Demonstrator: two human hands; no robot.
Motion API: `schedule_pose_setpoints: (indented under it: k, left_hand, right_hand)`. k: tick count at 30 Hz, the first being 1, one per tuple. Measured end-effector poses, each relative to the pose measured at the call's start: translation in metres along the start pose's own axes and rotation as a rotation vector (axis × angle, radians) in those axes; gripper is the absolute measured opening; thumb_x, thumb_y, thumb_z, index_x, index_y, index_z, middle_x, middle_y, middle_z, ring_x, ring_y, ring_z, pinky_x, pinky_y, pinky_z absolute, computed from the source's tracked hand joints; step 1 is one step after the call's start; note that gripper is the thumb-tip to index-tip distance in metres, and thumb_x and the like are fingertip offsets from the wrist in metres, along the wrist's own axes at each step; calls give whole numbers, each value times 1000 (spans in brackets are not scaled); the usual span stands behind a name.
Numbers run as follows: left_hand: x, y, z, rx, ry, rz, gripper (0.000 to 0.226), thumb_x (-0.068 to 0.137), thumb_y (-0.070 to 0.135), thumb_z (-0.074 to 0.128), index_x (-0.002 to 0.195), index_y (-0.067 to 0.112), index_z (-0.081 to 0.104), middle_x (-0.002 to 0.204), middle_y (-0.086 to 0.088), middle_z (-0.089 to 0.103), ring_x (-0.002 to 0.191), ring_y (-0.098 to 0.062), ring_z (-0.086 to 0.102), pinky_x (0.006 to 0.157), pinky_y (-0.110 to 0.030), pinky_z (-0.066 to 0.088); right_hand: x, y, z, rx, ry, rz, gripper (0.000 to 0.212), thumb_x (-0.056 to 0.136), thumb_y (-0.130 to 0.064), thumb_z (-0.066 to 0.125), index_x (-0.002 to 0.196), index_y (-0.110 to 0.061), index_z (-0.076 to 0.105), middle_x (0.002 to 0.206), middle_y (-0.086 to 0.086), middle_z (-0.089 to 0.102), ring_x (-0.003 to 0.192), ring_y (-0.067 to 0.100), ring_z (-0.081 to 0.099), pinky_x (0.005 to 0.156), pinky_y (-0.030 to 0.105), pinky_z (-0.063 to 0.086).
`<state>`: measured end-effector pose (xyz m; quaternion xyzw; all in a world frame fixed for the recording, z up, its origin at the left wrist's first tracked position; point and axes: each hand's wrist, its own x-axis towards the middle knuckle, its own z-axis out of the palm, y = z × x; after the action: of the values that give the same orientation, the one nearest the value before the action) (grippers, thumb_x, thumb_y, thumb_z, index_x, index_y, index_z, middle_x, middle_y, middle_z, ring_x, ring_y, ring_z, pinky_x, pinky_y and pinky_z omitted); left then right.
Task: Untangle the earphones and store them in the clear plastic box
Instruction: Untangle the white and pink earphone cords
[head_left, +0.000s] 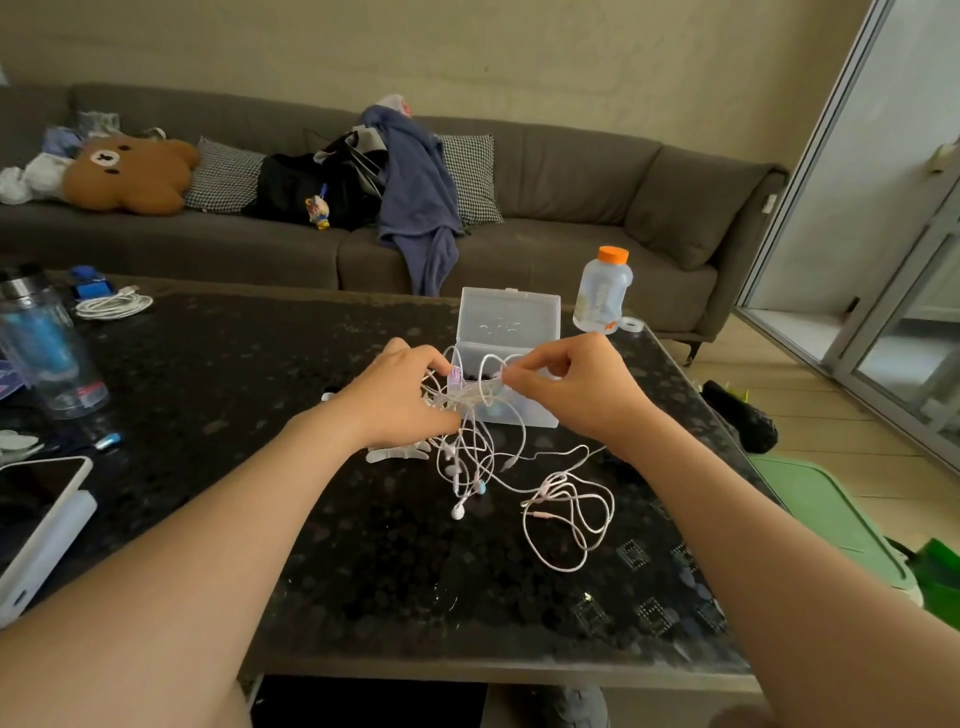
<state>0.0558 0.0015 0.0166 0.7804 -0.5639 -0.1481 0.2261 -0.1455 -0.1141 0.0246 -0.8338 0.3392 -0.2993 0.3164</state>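
With the left hand (400, 395) and the right hand (566, 384), both with fingers curled, pinched the earphones (467, 447) at the top of their tangle. Gripped thin pale strands on the left of the knot with the left hand, and on the upper right with the thumb and fingertips of the right hand. Held the knot raised above the dark speckled counter (260, 364), just in front of the clear plastic box (511, 325), with a short stretch of cord drawn between the two hands. Let the rest of the strands hang down in loose loops to the counter. Noted a white earbud (457, 512) at the lower end of those strands; could not tell whether it touched the surface. Noted a looped pink cord (571, 509) lying flat on the counter to the right of the earbud, joined to the tangle by a single strand.

Found the box standing on the counter behind the hands, lid open and upright at the back, front wall partly hidden by the fingers; could not make out what lay inside. Saw a bottle (602, 291) with an orange cap near the counter's far edge, to the right of the box. Saw a coiled white cable (114, 305) far off to the left, and a grey sofa (571, 171) beyond the counter.
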Motion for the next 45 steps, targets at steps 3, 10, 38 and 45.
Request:
schedule_pose_setpoints:
  k: [3,10,38,45]
  left_hand:
    - [1,2,-3,-134,15,-51,30,95,48,67,121,32,66,136,4,39,121,-14,50,103,-37,43]
    - [4,5,-1,143,196,-187,33,97,58,65,80,30,70,133,0,55,137,-34,42,111,-60,30]
    - [1,16,6,-297,-138,79,21,103,47,63,115,32,73,84,3,66,71,-10,55,70,-29,47]
    - [2,24,7,-403,-112,-9,25,104,38,66,105,16,76,95,-2,79,83,-22,77,80,-37,62]
  right_hand:
    - [0,3,-2,-44,25,10,15,89,-41,83,90,-26,84,69,2,70,53,8,48,50,12,40]
    - [-3,0,-2,82,-32,81,8,102,-15,68,101,-17,76,89,-6,79,78,6,72,71,17,55]
    - [-7,-10,10,-272,-24,-147,10,90,-35,82,95,-26,81,94,-8,75,88,10,66,88,37,59]
    - [-6,-14,13,-324,64,-257,9,82,-33,91,83,-28,83,86,-10,70,89,16,61,88,50,55]
